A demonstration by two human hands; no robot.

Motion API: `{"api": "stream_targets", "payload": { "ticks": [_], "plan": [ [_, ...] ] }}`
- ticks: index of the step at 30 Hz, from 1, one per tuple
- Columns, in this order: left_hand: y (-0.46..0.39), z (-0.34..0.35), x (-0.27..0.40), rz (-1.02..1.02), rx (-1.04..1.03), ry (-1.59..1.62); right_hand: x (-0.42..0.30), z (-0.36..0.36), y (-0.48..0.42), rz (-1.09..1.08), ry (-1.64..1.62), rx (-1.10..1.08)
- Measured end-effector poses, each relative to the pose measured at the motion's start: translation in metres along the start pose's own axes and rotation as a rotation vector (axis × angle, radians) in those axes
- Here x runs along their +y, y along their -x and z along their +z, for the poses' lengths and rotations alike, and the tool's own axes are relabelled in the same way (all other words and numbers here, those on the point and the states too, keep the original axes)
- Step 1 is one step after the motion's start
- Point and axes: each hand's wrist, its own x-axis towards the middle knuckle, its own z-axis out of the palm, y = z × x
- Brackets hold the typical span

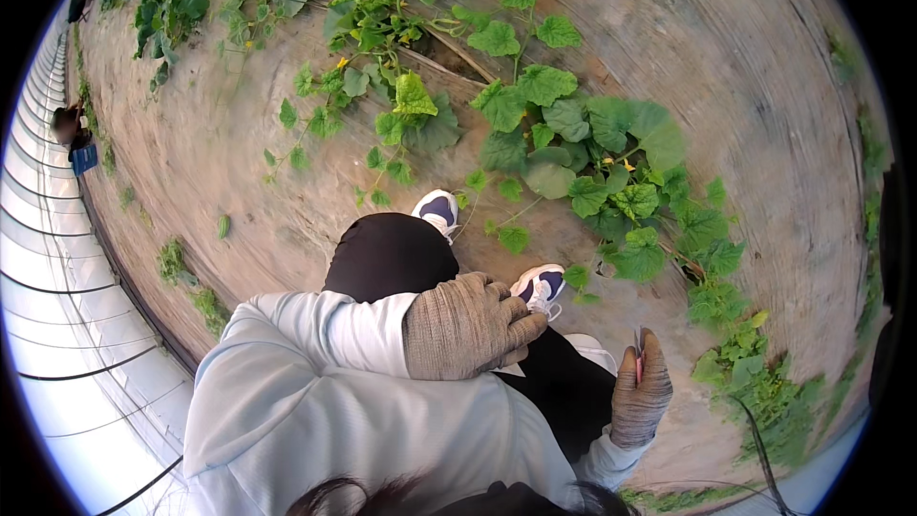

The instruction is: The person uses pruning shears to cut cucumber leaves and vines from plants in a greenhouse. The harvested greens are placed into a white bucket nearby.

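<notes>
My right hand [642,390], in a brown knit glove, holds small snips [638,358] with a reddish handle. Their blades point up past the fingertips, beside the thumb. My left hand [469,330], gloved alike, lies back-up across my lap near my dark-trousered knee [394,254]; its palm is hidden, so whether it holds anything cannot be told. Before my feet spreads a leafy vine [609,129] with a few yellow flowers, trailing from the top toward the right. Its nearest shoots [514,238] reach the ground by my shoes.
A small green striped fruit [223,226] lies on the soil at left. Beyond it runs a ribbed plastic greenhouse wall [71,287]. Another person [68,125] is far left beside a blue crate [84,159]. A dark hose [759,444] curves at lower right.
</notes>
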Motion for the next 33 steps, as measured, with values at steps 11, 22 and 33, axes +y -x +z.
{"api": "stream_targets", "payload": {
  "ticks": [11, 22, 33],
  "plan": [
    [0.054, 0.045, 0.011, 0.032, 0.236, -0.18, -0.006, 0.004, 0.045, -0.221, 0.053, 0.159],
    [0.107, 0.12, 0.059, 0.18, 0.324, -0.487, -0.003, 0.005, 0.135, -0.186, -0.091, 0.304],
    [0.179, 0.111, 0.075, 0.703, 0.856, -0.178, -0.001, -0.006, 0.159, -0.207, -0.475, 0.55]
  ]
}}
